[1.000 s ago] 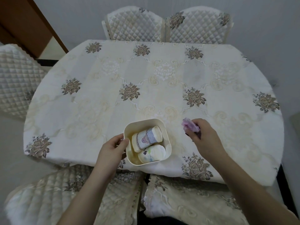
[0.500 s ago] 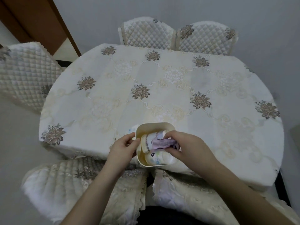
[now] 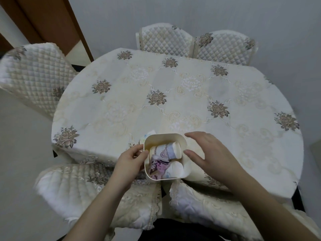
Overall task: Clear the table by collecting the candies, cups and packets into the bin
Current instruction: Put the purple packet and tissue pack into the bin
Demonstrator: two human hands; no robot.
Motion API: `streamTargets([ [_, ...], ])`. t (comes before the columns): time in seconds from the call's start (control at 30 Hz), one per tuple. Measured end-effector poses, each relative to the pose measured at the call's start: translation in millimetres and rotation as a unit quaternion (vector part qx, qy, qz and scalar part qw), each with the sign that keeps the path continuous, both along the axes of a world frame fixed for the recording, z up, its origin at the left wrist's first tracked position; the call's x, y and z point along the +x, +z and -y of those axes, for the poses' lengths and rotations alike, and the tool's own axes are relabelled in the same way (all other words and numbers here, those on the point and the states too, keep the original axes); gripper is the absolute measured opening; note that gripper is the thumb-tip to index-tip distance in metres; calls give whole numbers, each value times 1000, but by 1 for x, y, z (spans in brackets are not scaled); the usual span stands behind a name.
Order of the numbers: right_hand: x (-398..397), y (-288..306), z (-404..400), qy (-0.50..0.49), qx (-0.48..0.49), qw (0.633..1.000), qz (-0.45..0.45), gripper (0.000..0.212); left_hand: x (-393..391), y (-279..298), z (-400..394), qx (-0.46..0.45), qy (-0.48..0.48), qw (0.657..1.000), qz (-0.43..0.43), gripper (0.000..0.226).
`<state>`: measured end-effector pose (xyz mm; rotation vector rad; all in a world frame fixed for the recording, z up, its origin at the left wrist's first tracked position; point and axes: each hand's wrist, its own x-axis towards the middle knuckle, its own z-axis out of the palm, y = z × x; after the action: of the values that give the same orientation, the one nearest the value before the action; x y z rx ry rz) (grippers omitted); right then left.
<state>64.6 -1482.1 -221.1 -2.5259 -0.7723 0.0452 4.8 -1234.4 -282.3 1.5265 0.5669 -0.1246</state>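
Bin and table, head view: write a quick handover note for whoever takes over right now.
Left hand grips the bin's left rim.
Right hand is open, empty, hovering beside the bin's right side.
Inside the bin: two paper cups on their sides and a purple packet.
Left: one small packet on the tablecloth, behind the bin's left corner. Bin it.

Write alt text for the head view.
A left hand grips a cream bin holding two cups and a pink packet; the open right hand hovers beside it over a floral tablecloth.
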Motion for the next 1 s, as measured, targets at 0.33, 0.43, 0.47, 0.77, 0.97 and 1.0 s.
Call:
streamTargets([
  [0.33, -8, -5, -3, -34, -39, 999, 15, 53, -20, -6, -24, -22, 22, 1000, 3, 24],
  [0.43, -10, -8, -14, -30, -38, 999, 23, 52, -30, -6, -33, -25, 32, 999, 2, 23],
  [0.47, -10, -9, -18, -29, -37, 999, 23, 52, -33, -6, -37, -29, 35, 999, 3, 22],
  [0.77, -19, -23, -58, -22, -44, 999, 10, 52, -74, -1, -80, -27, 90, 995, 13, 22],
  [0.97, -17, -32, -83, 0, -53, 999, -6, 53, -94, 0, -102, -33, 129, 991, 10, 22],
  [1.0, -16, -33, -88, 4, -53, 999, -7, 54, -95, 0, -104, -31, 136, 990, 10, 21],
])
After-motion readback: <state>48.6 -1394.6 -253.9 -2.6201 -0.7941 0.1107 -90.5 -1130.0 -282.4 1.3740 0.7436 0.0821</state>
